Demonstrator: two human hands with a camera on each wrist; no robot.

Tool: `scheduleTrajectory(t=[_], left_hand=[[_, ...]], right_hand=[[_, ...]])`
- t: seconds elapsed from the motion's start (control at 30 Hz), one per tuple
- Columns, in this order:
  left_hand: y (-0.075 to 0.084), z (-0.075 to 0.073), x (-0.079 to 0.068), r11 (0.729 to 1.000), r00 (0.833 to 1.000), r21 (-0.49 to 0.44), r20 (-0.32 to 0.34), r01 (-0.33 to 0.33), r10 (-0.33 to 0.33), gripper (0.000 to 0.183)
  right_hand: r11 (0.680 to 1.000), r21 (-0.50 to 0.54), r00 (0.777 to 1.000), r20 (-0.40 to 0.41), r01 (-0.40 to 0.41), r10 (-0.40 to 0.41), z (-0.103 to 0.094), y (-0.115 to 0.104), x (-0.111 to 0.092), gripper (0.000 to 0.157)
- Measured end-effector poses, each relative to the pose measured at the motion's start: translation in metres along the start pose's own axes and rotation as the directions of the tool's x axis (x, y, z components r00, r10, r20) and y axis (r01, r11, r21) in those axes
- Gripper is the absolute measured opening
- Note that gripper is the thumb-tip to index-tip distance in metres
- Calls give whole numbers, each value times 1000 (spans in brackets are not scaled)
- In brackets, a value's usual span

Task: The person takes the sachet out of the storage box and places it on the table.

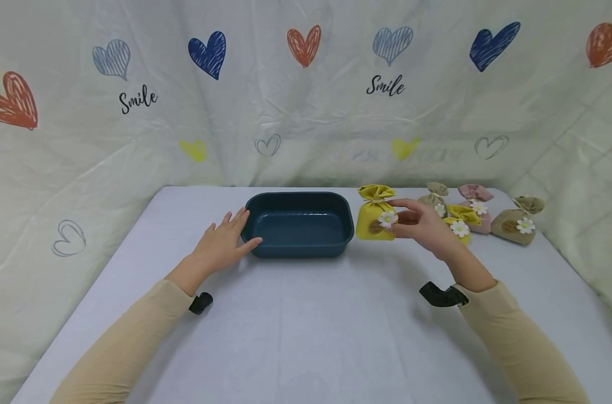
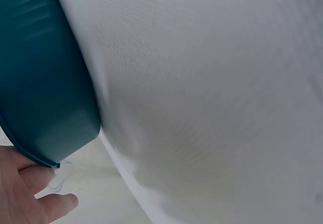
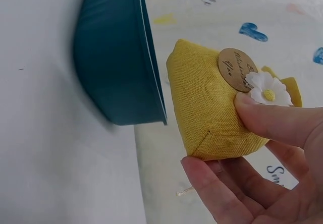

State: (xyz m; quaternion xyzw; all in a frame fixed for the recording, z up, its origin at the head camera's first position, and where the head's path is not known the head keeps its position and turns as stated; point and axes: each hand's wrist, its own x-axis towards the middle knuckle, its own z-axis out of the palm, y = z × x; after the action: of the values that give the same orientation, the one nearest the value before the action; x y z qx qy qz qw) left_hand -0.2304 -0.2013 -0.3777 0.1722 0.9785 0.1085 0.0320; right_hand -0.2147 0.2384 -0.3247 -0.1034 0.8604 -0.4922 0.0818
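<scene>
A yellow cloth sachet (image 1: 368,221) with a gathered top, a white daisy and a round brown tag is gripped between the thumb and fingers of my right hand (image 1: 427,227). It hangs just right of a dark teal rectangular basin (image 1: 300,251). In the right wrist view the sachet (image 3: 202,98) is raised beside the basin's rim. My left hand (image 1: 222,241) rests on the basin's left rim with its fingers spread fairly straight. Seen from the left wrist, those fingers (image 2: 38,178) touch the rim's edge. The inside of the basin shows bare.
At the right back of the white table (image 1: 306,336) lie several more sachets: a beige one (image 1: 435,193), a pink one (image 1: 482,223), a brown one (image 1: 512,227) and another yellow one (image 1: 464,216), partly behind my right hand. A curtain printed with hearts (image 1: 306,112) hangs behind.
</scene>
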Motion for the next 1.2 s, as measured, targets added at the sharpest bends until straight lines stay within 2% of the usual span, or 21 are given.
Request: scheduleTrajectory(t=[0.3,0.47,0.67,0.87,1.07,1.2], left_hand=[[0,1,-1,1000,1000,-3,-4,1,-1,90],[-1,3,0,1000,1000,-8,-6,6,-6,89],[-3,4,0,1000,1000,-4,-1,6,-6,91],[-3,2,0,1000,1000,-8,-8,-1,0,90],[-3,2,0,1000,1000,-7,-6,-3,3,90],[-3,3,0,1000,1000,-6,-7,-2,2,90]], right_hand=[[999,-19,1000,-12,-28,27,-15,14,-8,69],[997,-37,997,-48,-65,63,-25,20,-12,71],[998,-52,995,-97,-39,34,-39,28,-19,71],[999,-44,996,-85,-30,27,-54,34,-25,72],[999,-39,993,-116,5,-10,-67,42,-34,59],[1000,-31,991,-134,0,-4,-75,48,-38,53]])
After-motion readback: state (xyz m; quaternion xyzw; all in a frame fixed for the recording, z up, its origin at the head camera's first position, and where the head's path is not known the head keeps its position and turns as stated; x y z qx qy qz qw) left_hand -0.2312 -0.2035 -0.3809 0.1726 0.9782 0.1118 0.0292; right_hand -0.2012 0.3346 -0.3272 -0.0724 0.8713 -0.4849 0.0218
